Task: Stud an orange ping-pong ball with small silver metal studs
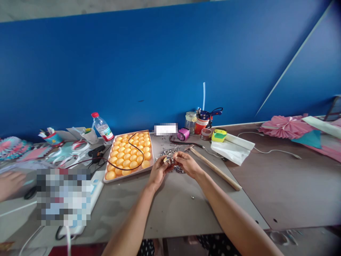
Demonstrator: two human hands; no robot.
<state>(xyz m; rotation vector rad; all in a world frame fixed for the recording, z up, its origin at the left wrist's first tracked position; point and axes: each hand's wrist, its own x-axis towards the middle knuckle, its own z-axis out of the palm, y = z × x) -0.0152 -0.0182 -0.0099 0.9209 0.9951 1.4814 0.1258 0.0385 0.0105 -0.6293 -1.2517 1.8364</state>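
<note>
My left hand [159, 170] and my right hand [186, 162] meet over a pile of small shiny metal pieces [168, 153] on the grey table [170, 209]. Both hands have their fingers closed together around a small orange ball [168, 160] held between them, with metal bits at the fingertips. A white tray [150, 166] of several orange balls lies just left of my left hand, with a dark cable looped over it. One loose metal piece [192, 197] lies nearer to me.
A wooden-handled hammer [215, 168] lies right of my hands. White folded paper [233, 148], a water bottle [102, 128], cups, tape and a jar stand along the blue wall. Another person's hand [9, 183] is at the far left. Pink paper fans [282, 126] lie at the right.
</note>
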